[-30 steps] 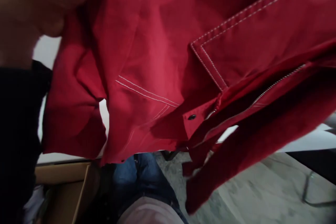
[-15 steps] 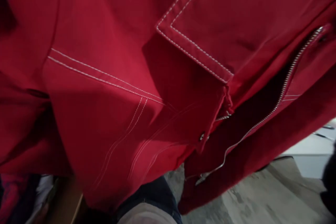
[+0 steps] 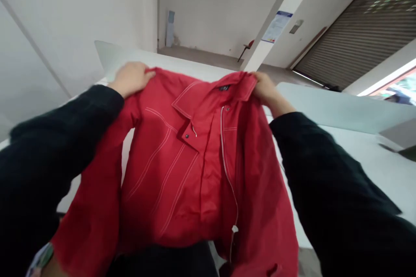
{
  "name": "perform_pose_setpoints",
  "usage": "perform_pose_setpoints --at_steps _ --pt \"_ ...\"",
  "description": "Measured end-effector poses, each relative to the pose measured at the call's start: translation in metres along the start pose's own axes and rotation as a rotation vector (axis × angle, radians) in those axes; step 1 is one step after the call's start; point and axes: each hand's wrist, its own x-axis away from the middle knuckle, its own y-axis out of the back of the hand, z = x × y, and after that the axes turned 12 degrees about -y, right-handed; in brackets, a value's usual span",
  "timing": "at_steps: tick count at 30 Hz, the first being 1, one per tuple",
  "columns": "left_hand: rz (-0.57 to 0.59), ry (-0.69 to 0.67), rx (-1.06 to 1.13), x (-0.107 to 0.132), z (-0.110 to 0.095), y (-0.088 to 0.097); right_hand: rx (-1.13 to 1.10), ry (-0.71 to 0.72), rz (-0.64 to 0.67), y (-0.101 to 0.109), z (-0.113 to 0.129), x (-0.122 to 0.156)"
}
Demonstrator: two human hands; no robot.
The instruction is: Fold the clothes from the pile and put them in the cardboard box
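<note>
A red jacket (image 3: 169,173) with white stitching hangs spread between my two hands, its front facing me. My left hand (image 3: 131,78) is closed on the shoulder at the left. On the other side, my right hand (image 3: 268,88) grips the jacket near the collar (image 3: 245,88). The front is unzipped, and a metal zipper (image 3: 225,156) runs down the right front edge. Both sleeves dangle, and the lower hem hangs close to my legs. My fingertips are partly hidden behind the cloth.
Behind the jacket stands a white table (image 3: 344,147) with a low pale divider (image 3: 325,104) across it. Farther off are a white pillar (image 3: 276,21) with a posted notice, a roller shutter (image 3: 360,30) and a white wall (image 3: 221,8). Something patterned lies at the lower left.
The jacket filled the view close up, with neither hand showing. Now it is farther out, held spread by both hands, and the view has lifted to the table and room.
</note>
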Motion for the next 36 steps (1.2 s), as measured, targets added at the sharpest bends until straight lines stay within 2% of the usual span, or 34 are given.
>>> perform_pose_setpoints --at_steps 2,4,8,11,16,19,22,25,27,29,31,33,36 --pt "0.091 0.041 0.007 -0.017 0.012 -0.022 -0.011 -0.072 0.103 -0.026 -0.006 -0.01" --pt "0.16 0.059 -0.007 -0.023 0.023 -0.039 0.03 -0.112 0.168 -0.045 -0.012 -0.015" --pt "0.255 0.076 -0.06 -0.015 0.033 -0.057 0.089 -0.145 0.248 -0.068 -0.02 -0.015" --pt "0.254 0.09 -0.112 -0.012 0.038 -0.068 0.113 -0.168 0.255 -0.08 -0.016 -0.017" --pt "0.196 0.182 -0.217 -0.033 0.049 -0.085 0.156 -0.209 0.29 -0.088 -0.005 -0.032" --pt "0.147 0.189 -0.209 -0.054 0.057 -0.1 0.22 -0.152 0.367 -0.07 -0.007 -0.02" --pt "0.086 0.198 -0.179 -0.065 0.063 -0.116 0.309 0.051 0.484 -0.03 -0.013 0.037" --pt "-0.059 0.13 -0.12 -0.058 0.057 -0.123 0.36 0.284 0.494 0.022 -0.021 0.131" --pt "-0.133 0.031 -0.101 -0.043 0.043 -0.118 0.402 0.318 0.491 0.051 -0.029 0.195" --pt "-0.141 -0.105 -0.116 -0.018 0.024 -0.104 0.426 0.308 0.465 0.071 -0.038 0.249" --pt "-0.086 -0.225 -0.15 0.013 0.006 -0.086 0.421 0.291 0.431 0.08 -0.047 0.289" --pt "0.028 -0.311 -0.183 0.05 -0.007 -0.071 0.406 0.248 0.412 0.081 -0.054 0.316" --pt "0.264 -0.297 -0.211 0.102 -0.008 -0.061 0.367 0.192 0.419 0.071 -0.061 0.336"
